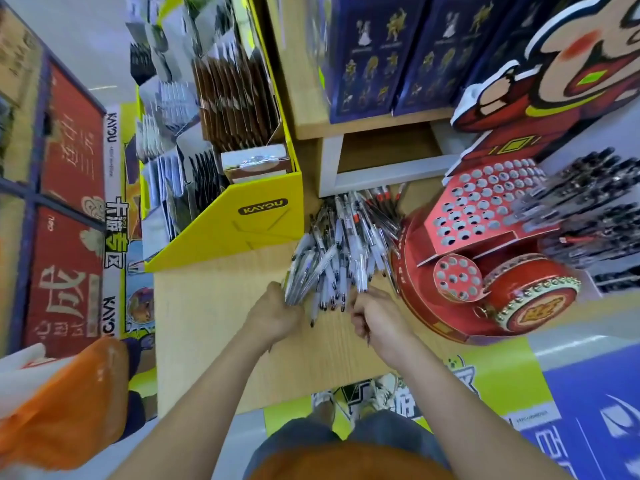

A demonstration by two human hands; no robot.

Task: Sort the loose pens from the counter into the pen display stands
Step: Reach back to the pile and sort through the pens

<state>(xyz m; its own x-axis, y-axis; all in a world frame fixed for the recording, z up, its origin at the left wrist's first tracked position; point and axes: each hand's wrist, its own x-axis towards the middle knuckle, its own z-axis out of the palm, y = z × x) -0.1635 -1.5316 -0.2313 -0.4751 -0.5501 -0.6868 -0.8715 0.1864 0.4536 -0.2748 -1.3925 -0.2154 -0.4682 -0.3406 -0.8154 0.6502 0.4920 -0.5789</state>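
Pens (346, 244) lie fanned, tips seemingly pointing toward the person.

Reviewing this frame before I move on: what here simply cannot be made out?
- Head view: whether the right hand holds a pen; its own back hides the curled fingers.
- Head view: how many pens the left hand grips; its knuckles cover them.
- Head view: count and ink colours in the pen pile; the pens overlap and are blurred.
- Head view: the dark pens at far right; motion blur, holder unclear.
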